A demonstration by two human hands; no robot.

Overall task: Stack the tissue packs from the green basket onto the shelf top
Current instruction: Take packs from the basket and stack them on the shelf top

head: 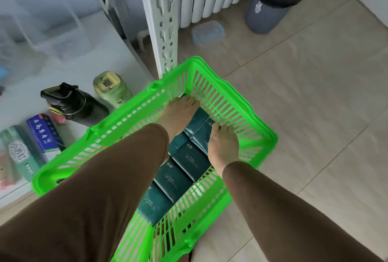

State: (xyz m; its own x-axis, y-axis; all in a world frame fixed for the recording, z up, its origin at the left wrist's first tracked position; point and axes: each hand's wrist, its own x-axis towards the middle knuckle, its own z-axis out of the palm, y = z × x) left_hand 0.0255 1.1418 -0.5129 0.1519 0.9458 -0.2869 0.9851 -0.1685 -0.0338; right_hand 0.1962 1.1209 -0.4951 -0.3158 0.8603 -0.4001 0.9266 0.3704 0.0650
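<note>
The green basket [241, 112] stands on the tiled floor beside a white shelf. Inside it lie several dark teal tissue packs [186, 165] in a row running from near to far. My left hand [178, 112] reaches in at the far end of the row and lies on the far pack's left side. My right hand [223, 146] presses against the right side of the far packs, fingers curled over their edge. Both hands seem to clasp the same far packs between them. Brown sleeves cover both forearms.
The white shelf board [69, 68] at left carries a black bottle [73, 104], a pale green bottle [112, 88], boxes [45, 135] and clear bins. A perforated shelf post [165, 30] stands just behind the basket. A radiator, a lidded box [209, 33] and a grey trash bin [273, 3] are further back.
</note>
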